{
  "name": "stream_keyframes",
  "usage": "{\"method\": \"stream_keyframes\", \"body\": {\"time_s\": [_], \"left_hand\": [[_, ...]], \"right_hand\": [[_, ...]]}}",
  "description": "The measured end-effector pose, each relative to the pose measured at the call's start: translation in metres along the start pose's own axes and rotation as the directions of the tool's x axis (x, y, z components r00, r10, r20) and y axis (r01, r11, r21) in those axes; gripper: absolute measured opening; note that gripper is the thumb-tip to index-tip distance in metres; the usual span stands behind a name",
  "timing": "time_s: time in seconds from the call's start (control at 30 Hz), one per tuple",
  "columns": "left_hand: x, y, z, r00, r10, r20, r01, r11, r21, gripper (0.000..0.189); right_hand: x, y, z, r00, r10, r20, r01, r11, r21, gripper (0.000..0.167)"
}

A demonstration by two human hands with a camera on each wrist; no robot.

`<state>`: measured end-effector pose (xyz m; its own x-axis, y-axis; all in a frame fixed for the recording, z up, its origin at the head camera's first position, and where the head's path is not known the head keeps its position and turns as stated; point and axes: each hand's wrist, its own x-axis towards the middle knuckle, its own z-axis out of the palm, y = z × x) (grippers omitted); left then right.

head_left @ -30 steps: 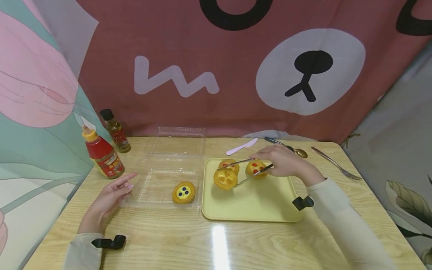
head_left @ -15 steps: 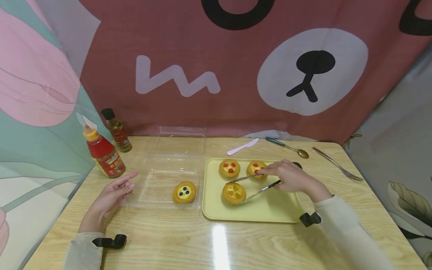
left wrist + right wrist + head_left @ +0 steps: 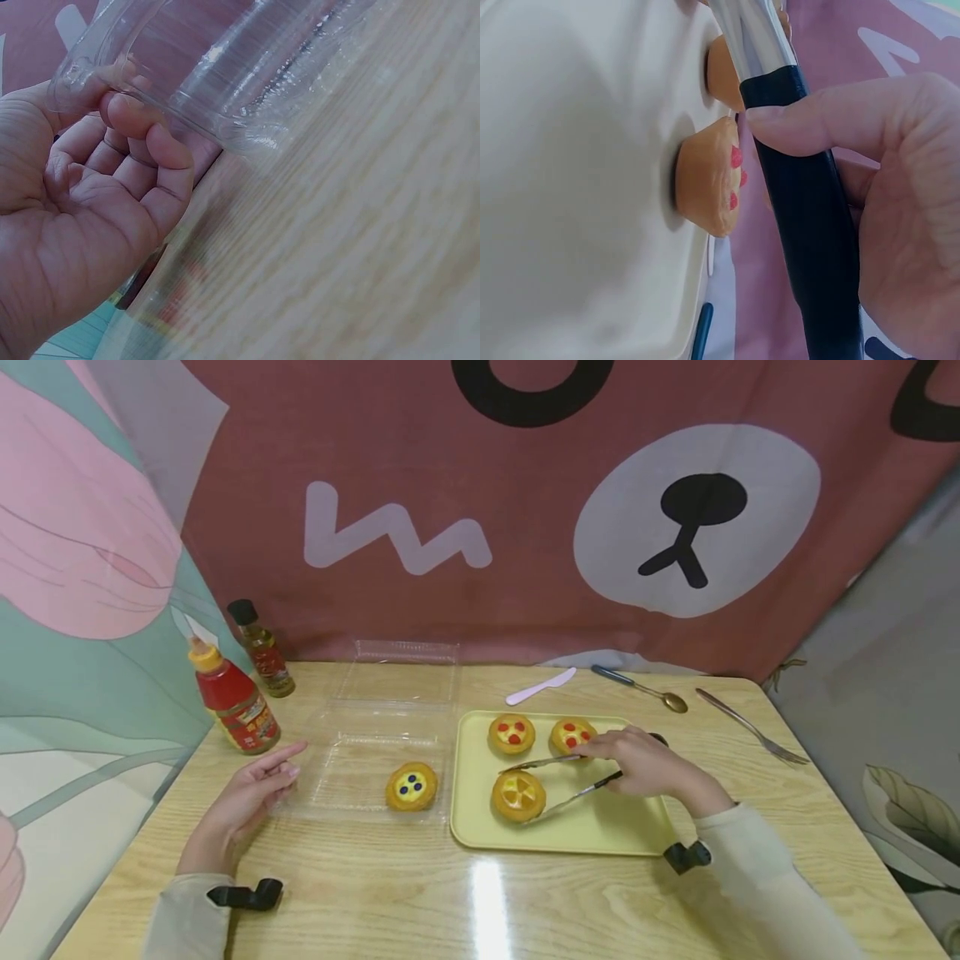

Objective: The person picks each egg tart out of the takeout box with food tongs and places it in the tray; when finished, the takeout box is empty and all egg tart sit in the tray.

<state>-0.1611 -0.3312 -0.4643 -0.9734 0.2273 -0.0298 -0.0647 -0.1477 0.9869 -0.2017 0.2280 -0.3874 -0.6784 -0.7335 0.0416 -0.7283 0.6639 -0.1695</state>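
My right hand (image 3: 648,764) grips black-handled metal tongs (image 3: 799,195). In the head view, their arms lie either side of an egg tart with yellow-orange fruit wedges (image 3: 518,796), low over the front left of the yellow tray (image 3: 600,831). Behind it on the tray sit two tarts with red toppings, one at left (image 3: 512,734) and one at right (image 3: 572,735). My left hand (image 3: 251,789) holds the near-left rim of a clear plastic container (image 3: 225,82), its other fingers curled below. A tart with blue dots (image 3: 412,787) rests inside the container, whose lid (image 3: 397,681) lies open.
Behind the container's left side stand a red sauce bottle (image 3: 240,710) and a slim oil bottle (image 3: 266,656). Beyond the tray lie a pink knife (image 3: 540,686), a spoon (image 3: 641,687) and a fork (image 3: 750,727). A printed cloth (image 3: 525,593) hangs along the back edge.
The fruit-wedge tart has come forward and down with the tongs, from overlapping the back-left red tart to the tray's front left. The tongs' arms have spread slightly. My left hand stays put.
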Motion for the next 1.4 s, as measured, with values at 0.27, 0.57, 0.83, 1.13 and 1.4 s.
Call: {"method": "stream_keyframes", "body": {"time_s": [0.27, 0.57, 0.83, 1.13, 1.4], "left_hand": [[0.0, -0.001, -0.001, 1.0, 0.018, 0.02, -0.017, 1.0, -0.021, 0.038], [0.0, -0.001, -0.002, 1.0, 0.016, 0.025, -0.016, 1.0, 0.008, 0.037], [-0.001, -0.001, -0.002, 1.0, 0.002, 0.018, -0.002, 1.0, 0.027, 0.037], [-0.001, -0.002, -0.003, 1.0, -0.006, 0.005, 0.006, 1.0, 0.022, 0.035], [-0.001, 0.001, 0.0, 1.0, -0.021, -0.011, 0.021, 0.999, 0.034, 0.035]], "right_hand": [[-0.007, 0.008, 0.0, 0.999, -0.02, -0.026, 0.021, 0.997, 0.077, 0.068], [-0.015, 0.019, -0.015, 0.999, 0.028, 0.035, -0.037, 0.957, 0.287, 0.073], [0.007, 0.02, -0.03, 1.0, -0.03, 0.002, 0.028, 0.955, 0.296, 0.07], [0.052, 0.003, -0.038, 0.997, -0.08, 0.015, 0.071, 0.949, 0.308, 0.072], [0.096, -0.014, -0.04, 0.983, -0.171, 0.061, 0.143, 0.937, 0.32, 0.072]]}}
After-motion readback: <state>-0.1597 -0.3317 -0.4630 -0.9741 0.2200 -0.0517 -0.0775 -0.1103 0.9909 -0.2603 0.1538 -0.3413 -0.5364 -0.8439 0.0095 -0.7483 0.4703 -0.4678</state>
